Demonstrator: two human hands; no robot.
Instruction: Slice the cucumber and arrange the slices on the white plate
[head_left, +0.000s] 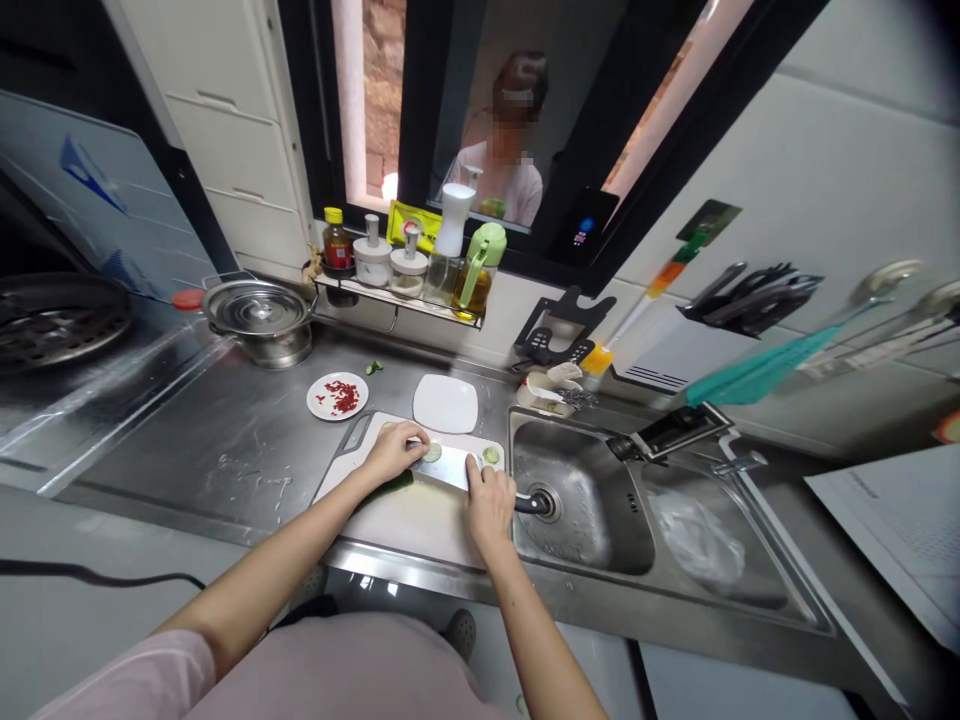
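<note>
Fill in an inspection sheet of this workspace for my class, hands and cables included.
Surface: metal counter with pale streaks, possibly wet; cutting board on it.
Job's things: knife over the board; pale green slice near the board's right edge.
Clutter: plate of red pieces, white square plate and green scraps beyond the board.
Hands: right hand holds the knife; left hand beside it, grip unclear.
Cables: black cord at lower left.
Surroundings: sink at right, bottle rack behind, lidded pot at left.

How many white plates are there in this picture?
2: a round white plate with red pieces near the far left corner of the pale rectangular cutting board, and a square white plate at the board's far edge. Others may be hidden.
</note>
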